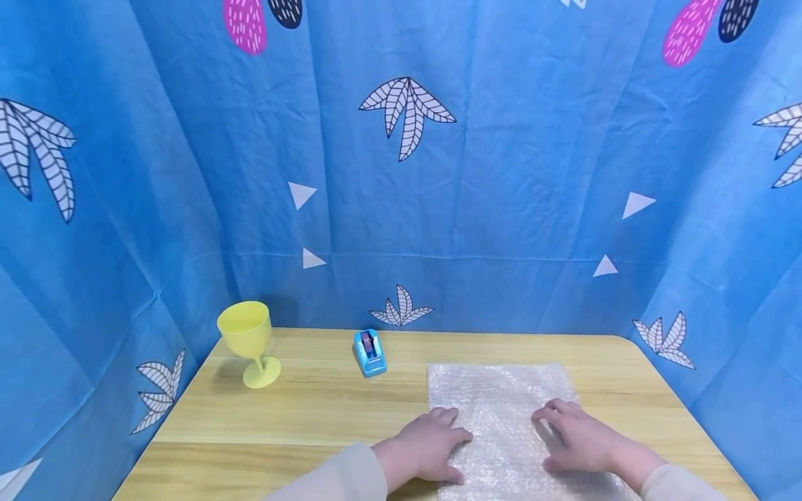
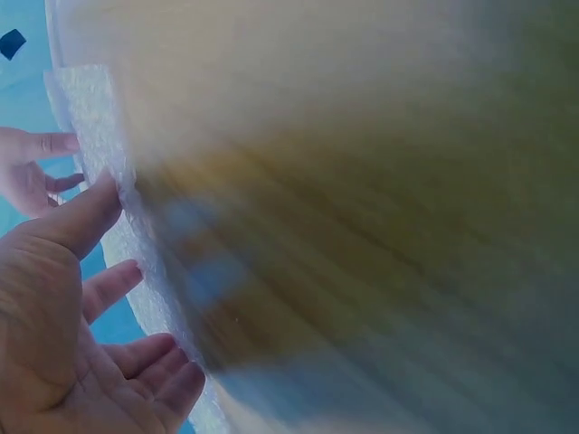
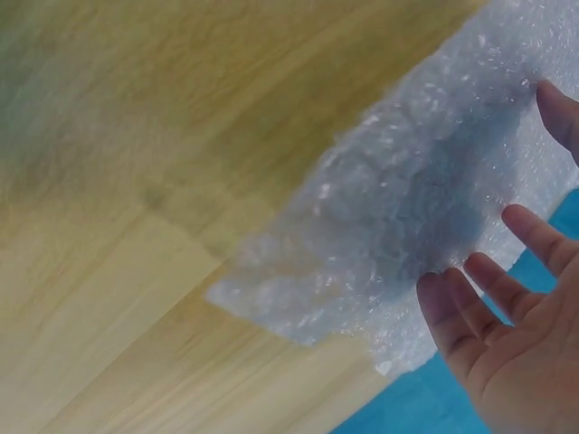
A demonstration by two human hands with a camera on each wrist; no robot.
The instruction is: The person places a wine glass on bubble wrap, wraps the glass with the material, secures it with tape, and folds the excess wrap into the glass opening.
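Head view: bubble wrap sheet (image 1: 498,410), clear and crinkled, at five o'clock of the frame, spread on pale wooden table (image 1: 313,410). Left hand (image 1: 429,447) at the sheet's nine o'clock edge, fingers and thumb fanned apart, tips over the wrap. Right hand (image 1: 583,438) at its three o'clock side, fingers loosely bent, thumb well apart from them; cannot tell whether touching the wrap or just above. Right wrist view: shadow on the wrap beside the fingertips. Blue tape dispenser (image 1: 371,358) toward ten o'clock from the sheet. Yellow goblet (image 1: 247,334) upright, farther out, between nine and ten. Blue patterned curtain (image 1: 526,174) at twelve, behind the table.
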